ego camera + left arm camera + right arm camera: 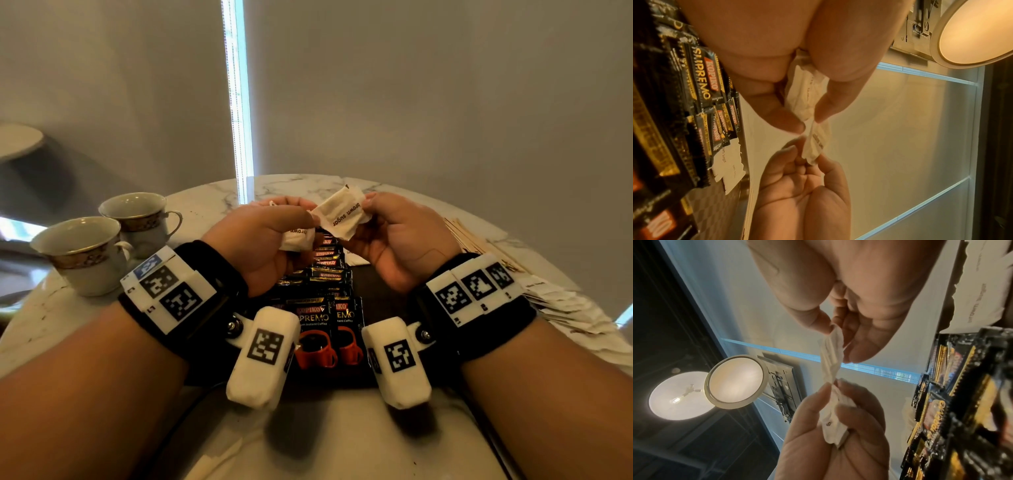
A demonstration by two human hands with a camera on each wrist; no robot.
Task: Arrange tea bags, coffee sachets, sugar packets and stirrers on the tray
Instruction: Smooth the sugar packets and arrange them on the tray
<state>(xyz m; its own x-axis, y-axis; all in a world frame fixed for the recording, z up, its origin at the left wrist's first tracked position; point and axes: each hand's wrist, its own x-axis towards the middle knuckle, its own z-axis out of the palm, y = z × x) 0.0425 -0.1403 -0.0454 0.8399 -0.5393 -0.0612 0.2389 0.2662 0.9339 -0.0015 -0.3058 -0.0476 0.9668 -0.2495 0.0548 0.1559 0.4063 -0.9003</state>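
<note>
My left hand (305,219) grips a small bundle of white brown-sugar packets (296,239) above the dark tray (383,284). One packet (342,214) stretches between both hands: my right hand (368,209) pinches its far corner while the left thumb and finger pinch its other end. In the left wrist view my left hand (809,123) holds the bundle (803,94). In the right wrist view my right hand (838,344) pinches the packet (831,360). Black Kopiko coffee sachets (322,274) lie in an overlapping row on the tray, with a few sugar packets (727,165) beside them.
Two gold-banded teacups (85,253) stand on the marble table (212,202) at the left. Wooden stirrers (479,240) and a spread of loose sugar packets (565,308) lie on the table to the right of the tray.
</note>
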